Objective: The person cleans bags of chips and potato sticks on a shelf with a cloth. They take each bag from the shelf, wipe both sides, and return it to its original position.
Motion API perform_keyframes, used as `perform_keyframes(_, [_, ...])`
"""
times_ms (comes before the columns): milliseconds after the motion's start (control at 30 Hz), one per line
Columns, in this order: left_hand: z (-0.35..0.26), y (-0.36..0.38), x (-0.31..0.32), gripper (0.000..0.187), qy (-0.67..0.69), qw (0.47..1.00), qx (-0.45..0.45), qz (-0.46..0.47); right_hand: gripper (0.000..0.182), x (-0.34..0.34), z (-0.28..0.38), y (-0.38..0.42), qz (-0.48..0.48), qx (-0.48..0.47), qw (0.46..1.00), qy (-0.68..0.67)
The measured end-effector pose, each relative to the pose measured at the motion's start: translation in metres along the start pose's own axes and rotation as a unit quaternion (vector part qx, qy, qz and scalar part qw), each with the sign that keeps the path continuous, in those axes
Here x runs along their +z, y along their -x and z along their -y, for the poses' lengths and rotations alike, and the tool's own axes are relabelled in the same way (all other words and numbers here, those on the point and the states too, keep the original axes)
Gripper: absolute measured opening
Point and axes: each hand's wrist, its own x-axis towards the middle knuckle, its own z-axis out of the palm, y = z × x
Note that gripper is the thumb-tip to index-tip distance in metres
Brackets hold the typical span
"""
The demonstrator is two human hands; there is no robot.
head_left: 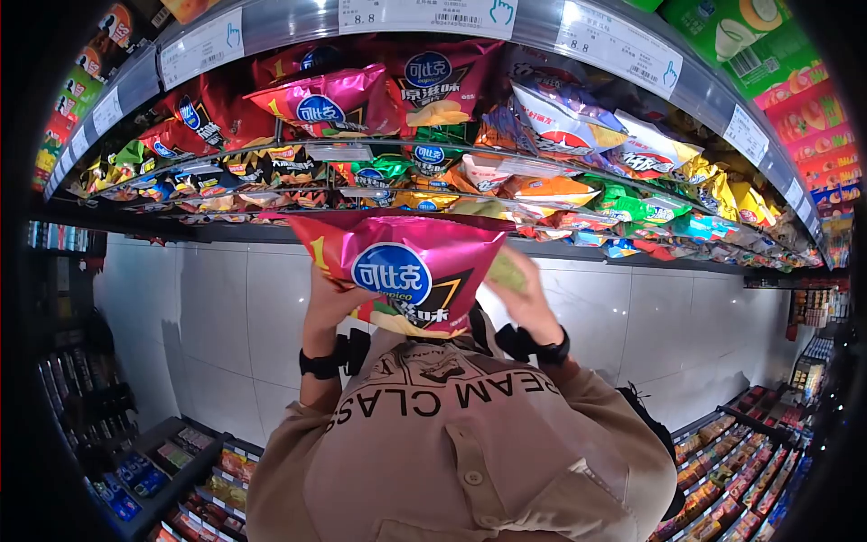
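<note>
A shiny pink-red bag of potato chips (391, 274) with a round blue logo is held up in front of my chest. My left hand (332, 303) grips its left side, the thumb lying across the front. By the bag's right edge is my right hand (533, 303), its fingers smeared by motion and partly hidden. A blurred yellow-green patch (508, 274) lies over these fingers; I cannot make out what it is. Dark bands circle both wrists. Similar pink chip bags (325, 101) stand on the shelf ahead.
Curved shelf tiers ahead are packed with snack bags, including white-and-red ones (564, 117) and green ones (646, 206). Price labels (623, 43) line the top shelf edge. Pale floor tiles (217, 307) show below. Low racks of packaged goods (736, 470) stand at the lower right and lower left.
</note>
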Motion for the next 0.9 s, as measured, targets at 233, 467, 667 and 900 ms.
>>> perform_keyframes(233, [0.023,-0.012,0.051,0.083,-0.159,0.939,0.130,-0.275,0.063,0.041,0.003,-0.040,0.076,-0.231,0.959,0.148])
perform_keyframes(467, [0.058,-0.014,0.039,0.098,-0.068,0.987,0.144,-0.032,0.055,0.024,-0.003,-0.031,0.110,-0.297,0.928,0.195])
perform_keyframes(667, [0.028,-0.020,0.060,0.069,0.298,0.952,-0.061,-0.032,0.042,-0.004,0.050,-0.041,0.140,-0.315,0.866,0.363])
perform_keyframes(900, [0.020,-0.015,0.099,0.055,0.224,0.960,0.000,-0.167,0.043,-0.015,0.051,-0.043,0.060,-0.374,0.841,0.386])
